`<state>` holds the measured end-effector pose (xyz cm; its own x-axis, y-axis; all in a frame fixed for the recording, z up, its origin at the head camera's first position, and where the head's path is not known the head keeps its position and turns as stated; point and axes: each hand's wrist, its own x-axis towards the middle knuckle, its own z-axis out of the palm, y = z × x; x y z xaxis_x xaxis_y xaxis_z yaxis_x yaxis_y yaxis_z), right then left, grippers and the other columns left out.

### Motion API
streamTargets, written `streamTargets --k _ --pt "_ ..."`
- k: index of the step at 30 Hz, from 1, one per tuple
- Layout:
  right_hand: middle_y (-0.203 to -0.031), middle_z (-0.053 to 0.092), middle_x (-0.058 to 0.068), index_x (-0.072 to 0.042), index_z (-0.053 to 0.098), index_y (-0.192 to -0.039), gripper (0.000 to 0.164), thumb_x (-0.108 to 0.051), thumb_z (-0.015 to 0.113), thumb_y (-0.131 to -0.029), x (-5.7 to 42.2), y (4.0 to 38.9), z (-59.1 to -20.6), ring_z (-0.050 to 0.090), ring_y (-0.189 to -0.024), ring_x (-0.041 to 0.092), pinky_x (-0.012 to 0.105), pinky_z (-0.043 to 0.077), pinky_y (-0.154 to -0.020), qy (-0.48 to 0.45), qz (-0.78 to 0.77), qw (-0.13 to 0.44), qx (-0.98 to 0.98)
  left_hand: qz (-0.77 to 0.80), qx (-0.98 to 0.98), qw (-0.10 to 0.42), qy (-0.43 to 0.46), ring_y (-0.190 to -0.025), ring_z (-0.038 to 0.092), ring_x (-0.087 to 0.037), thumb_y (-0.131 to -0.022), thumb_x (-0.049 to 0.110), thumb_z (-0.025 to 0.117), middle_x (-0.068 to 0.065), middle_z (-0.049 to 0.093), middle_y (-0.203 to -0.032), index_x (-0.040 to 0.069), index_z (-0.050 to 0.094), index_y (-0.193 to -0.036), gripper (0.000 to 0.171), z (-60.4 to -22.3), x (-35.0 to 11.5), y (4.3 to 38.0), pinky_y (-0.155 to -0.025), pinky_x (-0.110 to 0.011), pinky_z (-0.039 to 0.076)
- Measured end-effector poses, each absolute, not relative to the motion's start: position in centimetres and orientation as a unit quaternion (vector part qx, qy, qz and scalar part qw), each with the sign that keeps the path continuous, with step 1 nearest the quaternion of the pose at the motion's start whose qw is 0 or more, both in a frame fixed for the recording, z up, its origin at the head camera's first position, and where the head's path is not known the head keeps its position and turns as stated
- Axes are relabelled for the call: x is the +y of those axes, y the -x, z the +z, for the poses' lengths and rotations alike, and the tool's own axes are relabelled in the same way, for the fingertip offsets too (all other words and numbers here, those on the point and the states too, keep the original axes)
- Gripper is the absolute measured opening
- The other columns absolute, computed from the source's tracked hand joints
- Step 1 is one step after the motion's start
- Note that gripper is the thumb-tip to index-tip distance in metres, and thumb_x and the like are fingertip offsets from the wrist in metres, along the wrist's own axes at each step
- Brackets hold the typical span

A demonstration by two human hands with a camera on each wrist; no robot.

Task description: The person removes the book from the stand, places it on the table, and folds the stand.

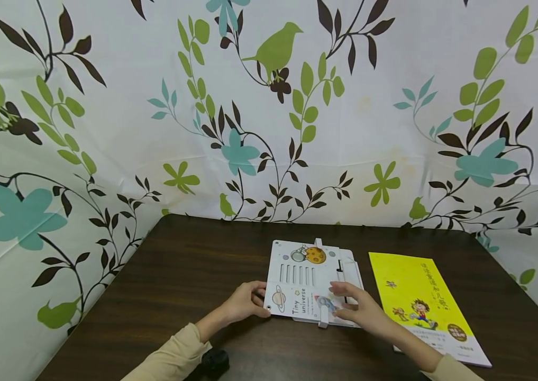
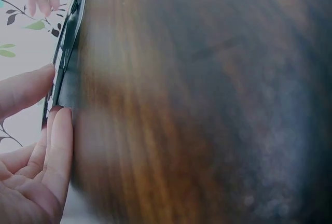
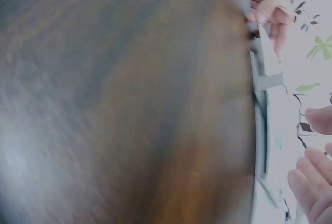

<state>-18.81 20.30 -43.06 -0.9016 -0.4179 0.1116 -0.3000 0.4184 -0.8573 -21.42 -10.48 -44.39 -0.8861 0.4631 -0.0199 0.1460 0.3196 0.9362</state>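
Observation:
A white book stand printed with planets, an astronaut and "Tiny universe" is folded nearly flat at the middle of the table. My left hand pinches its left edge near the lower corner; in the left wrist view the thumb is on one side and the fingers on the other. Over the stand's right part is my right hand, its fingers spread apart and loosely bent. The right wrist view shows a gap between that hand and the stand. White clips stick out at its top and bottom edges.
To the right lies a yellow book with a cartoon child on its cover. A small black object is by the left sleeve at the near side. Behind the dark wooden table hangs a cloth with birds and leaves.

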Motion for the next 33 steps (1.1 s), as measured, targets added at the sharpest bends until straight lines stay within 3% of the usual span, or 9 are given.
streamTargets --k 4,8,14,20,33 --pt "-0.11 0.059 0.019 0.004 0.051 -0.121 0.045 -0.006 0.067 -0.079 21.0 19.2 -42.6 0.056 -0.099 0.033 0.033 0.051 -0.077 0.17 -0.487 -0.012 0.857 0.555 0.797 0.138 -0.193 -0.076 0.06 -0.019 -0.065 -0.006 0.075 -0.01 0.057 -0.092 -0.012 0.049 -0.119 0.06 -44.4 -10.5 21.4 -0.059 -0.024 0.049" --pt "-0.098 0.064 0.01 -0.002 0.06 -0.112 0.035 -0.013 0.069 -0.079 21.7 19.9 -42.7 0.059 -0.085 0.02 0.024 0.048 -0.067 0.093 -0.461 -0.061 0.88 0.557 0.797 0.133 -0.192 -0.075 0.059 -0.018 -0.064 -0.008 0.075 -0.011 0.057 -0.093 -0.014 0.048 -0.119 0.061 -44.6 -10.7 21.4 -0.059 -0.023 0.049" --pt "-0.094 0.065 0.007 -0.003 0.064 -0.103 0.025 -0.014 0.068 -0.081 22.7 20.2 -43.3 0.055 -0.076 0.016 0.022 0.047 -0.062 0.02 -0.457 -0.01 0.889 0.562 0.79 0.137 -0.202 -0.076 0.057 -0.017 -0.065 -0.008 0.075 -0.012 0.056 -0.094 -0.014 0.046 -0.121 0.063 -44.9 -10.8 21.5 -0.059 -0.021 0.048" --pt "-0.092 0.065 0.006 -0.004 0.068 -0.094 0.015 -0.011 0.066 -0.082 23.1 20.2 -43.3 0.052 -0.076 0.016 0.024 0.045 -0.062 0.022 -0.45 0.015 0.893 0.57 0.781 0.142 -0.212 -0.077 0.057 -0.02 -0.065 -0.009 0.074 -0.012 0.057 -0.095 -0.015 0.046 -0.121 0.063 -45.1 -10.9 21.7 -0.058 -0.02 0.047" --pt "-0.089 0.066 0.006 -0.004 0.069 -0.09 0.015 -0.014 0.068 -0.08 23.8 20.7 -43.8 0.051 -0.074 0.016 0.022 0.043 -0.059 0.037 -0.443 0.035 0.895 0.571 0.778 0.148 -0.217 -0.078 0.058 -0.02 -0.066 -0.009 0.074 -0.011 0.057 -0.095 -0.014 0.045 -0.122 0.063 -45.4 -10.8 21.9 -0.059 -0.02 0.047"
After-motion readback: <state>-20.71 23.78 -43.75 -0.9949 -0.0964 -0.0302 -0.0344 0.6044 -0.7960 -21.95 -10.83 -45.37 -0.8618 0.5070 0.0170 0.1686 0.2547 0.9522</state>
